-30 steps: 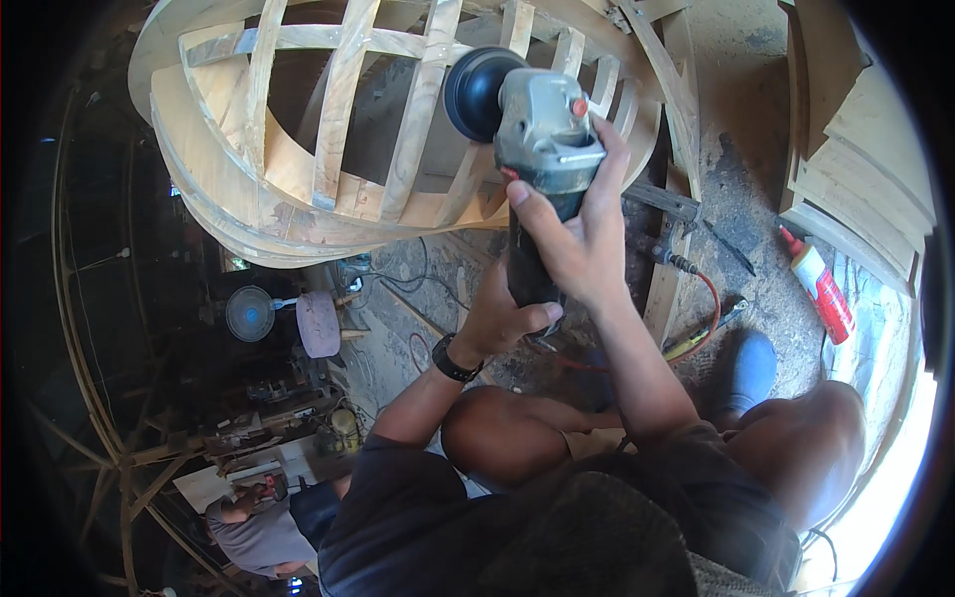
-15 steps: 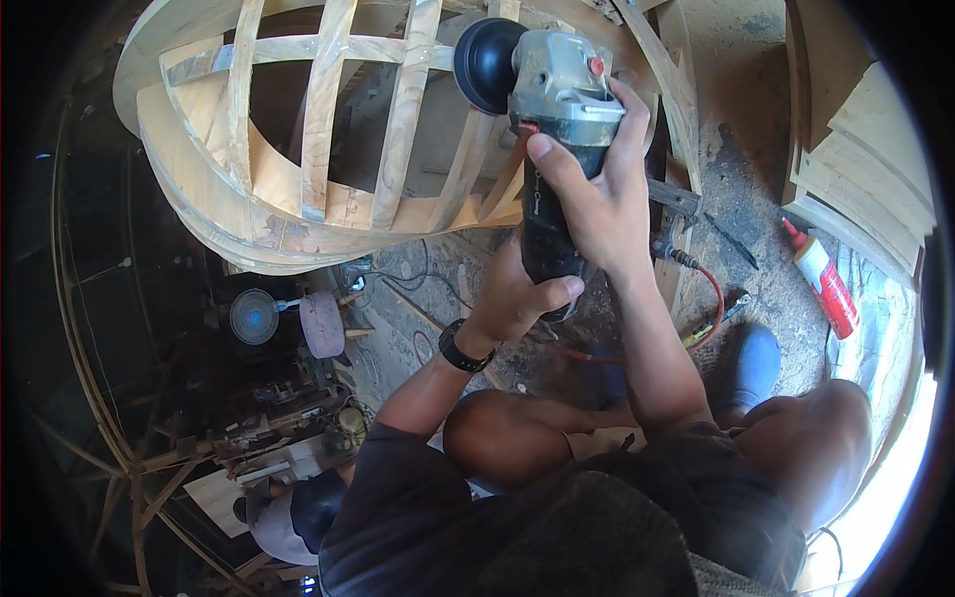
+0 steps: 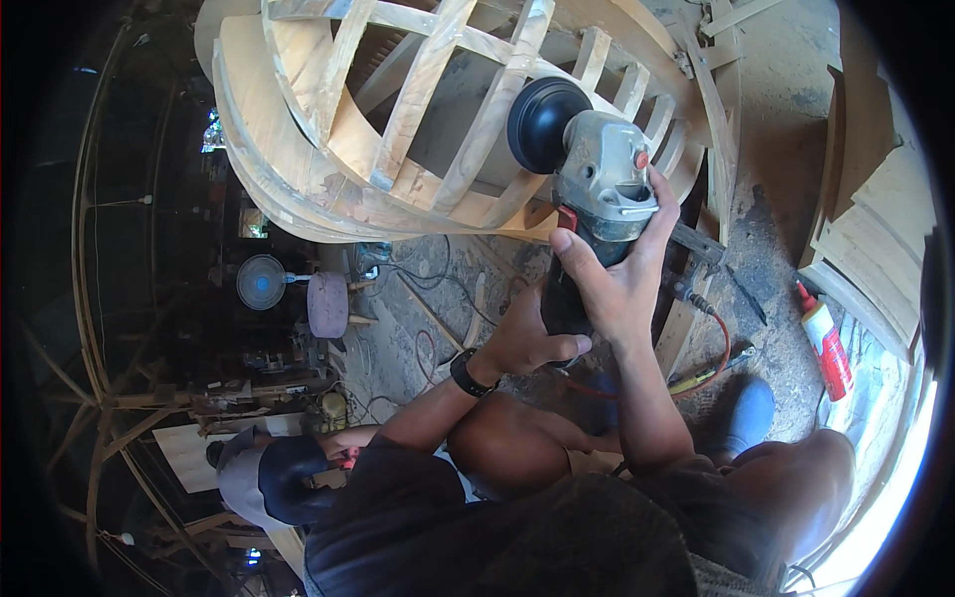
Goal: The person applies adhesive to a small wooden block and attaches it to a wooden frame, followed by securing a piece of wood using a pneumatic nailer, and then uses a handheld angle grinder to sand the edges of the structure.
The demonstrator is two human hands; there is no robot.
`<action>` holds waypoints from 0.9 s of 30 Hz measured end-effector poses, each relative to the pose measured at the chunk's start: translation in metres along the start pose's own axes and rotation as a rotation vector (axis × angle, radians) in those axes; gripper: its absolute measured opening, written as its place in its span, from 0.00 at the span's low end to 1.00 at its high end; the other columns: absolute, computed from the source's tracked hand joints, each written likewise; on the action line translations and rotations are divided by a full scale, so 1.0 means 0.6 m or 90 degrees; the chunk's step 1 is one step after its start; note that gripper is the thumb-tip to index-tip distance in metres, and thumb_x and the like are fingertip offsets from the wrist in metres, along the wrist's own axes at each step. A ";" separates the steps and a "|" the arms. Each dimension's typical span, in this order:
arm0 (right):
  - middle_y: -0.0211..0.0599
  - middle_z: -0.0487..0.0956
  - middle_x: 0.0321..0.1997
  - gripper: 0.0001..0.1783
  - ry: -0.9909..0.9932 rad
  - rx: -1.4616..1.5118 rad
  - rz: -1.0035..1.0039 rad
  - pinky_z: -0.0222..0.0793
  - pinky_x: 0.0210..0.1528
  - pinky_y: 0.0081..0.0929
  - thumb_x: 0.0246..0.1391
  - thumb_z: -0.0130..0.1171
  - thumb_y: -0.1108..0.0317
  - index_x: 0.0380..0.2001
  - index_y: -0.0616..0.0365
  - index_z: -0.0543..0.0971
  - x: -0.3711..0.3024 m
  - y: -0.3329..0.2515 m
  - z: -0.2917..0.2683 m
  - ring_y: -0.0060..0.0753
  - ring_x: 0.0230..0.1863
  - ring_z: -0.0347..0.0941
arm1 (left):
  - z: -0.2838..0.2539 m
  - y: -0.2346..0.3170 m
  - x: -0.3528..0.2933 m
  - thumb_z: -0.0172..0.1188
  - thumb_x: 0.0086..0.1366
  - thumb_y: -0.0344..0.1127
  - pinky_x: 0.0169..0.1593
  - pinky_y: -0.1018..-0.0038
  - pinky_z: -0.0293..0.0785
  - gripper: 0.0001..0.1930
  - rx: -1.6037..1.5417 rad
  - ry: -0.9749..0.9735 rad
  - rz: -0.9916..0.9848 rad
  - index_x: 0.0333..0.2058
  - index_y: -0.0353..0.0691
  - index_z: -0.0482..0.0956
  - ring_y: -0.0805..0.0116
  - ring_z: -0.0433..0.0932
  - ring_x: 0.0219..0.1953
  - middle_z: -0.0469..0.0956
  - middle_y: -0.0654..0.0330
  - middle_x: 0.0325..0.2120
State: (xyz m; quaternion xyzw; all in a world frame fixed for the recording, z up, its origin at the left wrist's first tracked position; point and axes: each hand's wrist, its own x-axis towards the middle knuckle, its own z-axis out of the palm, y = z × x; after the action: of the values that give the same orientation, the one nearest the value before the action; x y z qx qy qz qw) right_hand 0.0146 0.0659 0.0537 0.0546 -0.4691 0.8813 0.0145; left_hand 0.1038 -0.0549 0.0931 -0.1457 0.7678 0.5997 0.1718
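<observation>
Both my hands hold an angle grinder (image 3: 605, 184) with a grey head, dark body and round black pad (image 3: 547, 125). My left hand (image 3: 525, 343), below a black wristband, is closed round the rear of the body. Farther forward, my right hand (image 3: 625, 298) wraps the body just behind the head, its thumb beside a red part. The pad lies against or just over the slats of a curved wooden frame (image 3: 406, 129); I cannot tell if it touches. The pad's working face is turned away from view.
A red-and-white bottle (image 3: 828, 348) stands right of my blue shoe (image 3: 748, 410). An orange hose (image 3: 720, 333) curves over the dusty floor. Stacked boards (image 3: 875, 239) lie at right. Left are a fan (image 3: 262, 282), a pinkish seat (image 3: 328, 304) and another person (image 3: 284, 480).
The view has shifted, so frame, grinder and hands appear lower and farther right. My grip on the angle grinder is the same. More of the other person's arm shows.
</observation>
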 end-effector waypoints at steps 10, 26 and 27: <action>0.56 0.71 0.59 0.56 0.018 -0.031 0.027 0.66 0.65 0.39 0.45 0.76 0.65 0.69 0.67 0.51 -0.001 -0.050 0.012 0.44 0.60 0.72 | 0.009 0.034 -0.012 0.73 0.51 0.41 0.68 0.65 0.64 0.48 0.027 -0.019 0.054 0.67 0.28 0.59 0.65 0.69 0.62 0.70 0.54 0.60; 0.57 0.67 0.65 0.79 -0.337 0.134 -0.058 0.60 0.68 0.42 0.37 0.82 0.40 0.75 0.66 0.39 -0.097 -0.051 0.114 0.48 0.66 0.67 | -0.056 -0.045 -0.138 0.77 0.50 0.41 0.51 0.69 0.77 0.41 -0.053 0.360 0.299 0.60 0.33 0.68 0.71 0.78 0.47 0.76 0.59 0.47; 0.56 0.69 0.63 0.76 -0.331 0.126 -0.059 0.61 0.65 0.40 0.39 0.81 0.40 0.75 0.65 0.41 -0.104 -0.041 0.112 0.46 0.64 0.69 | -0.075 -0.054 -0.169 0.78 0.51 0.41 0.50 0.70 0.77 0.42 -0.133 0.337 0.275 0.62 0.34 0.66 0.71 0.77 0.48 0.74 0.58 0.49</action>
State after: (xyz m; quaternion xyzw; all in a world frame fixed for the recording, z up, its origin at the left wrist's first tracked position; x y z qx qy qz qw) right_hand 0.0839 0.0255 0.1045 0.3015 -0.3657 0.8777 -0.0712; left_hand 0.2048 -0.1044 0.1190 -0.1472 0.7334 0.6390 -0.1793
